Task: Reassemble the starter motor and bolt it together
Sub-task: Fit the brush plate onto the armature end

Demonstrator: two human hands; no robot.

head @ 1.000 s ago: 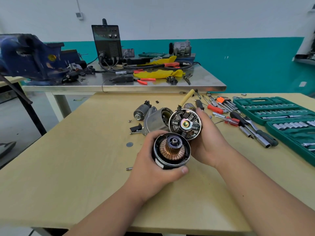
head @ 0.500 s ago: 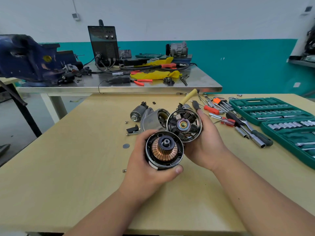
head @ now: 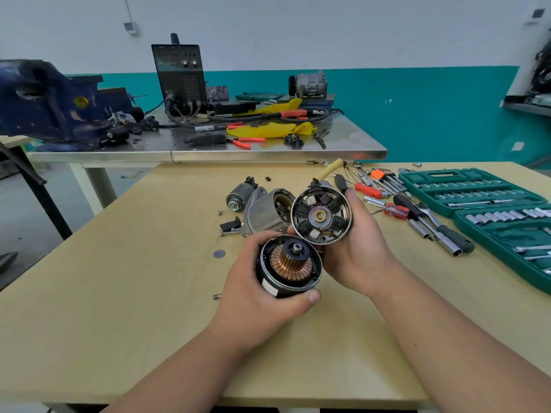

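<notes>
Brush end cap (head: 320,216), gripped by right hand (head: 357,248): just far-right of armature housing (head: 289,265) clasped in left hand (head: 256,308); axes side by side, not in line.

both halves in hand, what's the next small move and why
Probably tip the round silver brush-holder cap in the right hand over the copper commutator of the black motor body in the left hand: both open ends face the camera, unjoined.

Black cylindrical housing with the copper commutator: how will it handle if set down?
Likely rolls on its side: the black cylindrical housing is round. Probably heavy for its size, given the copper commutator and metal shell.
</notes>
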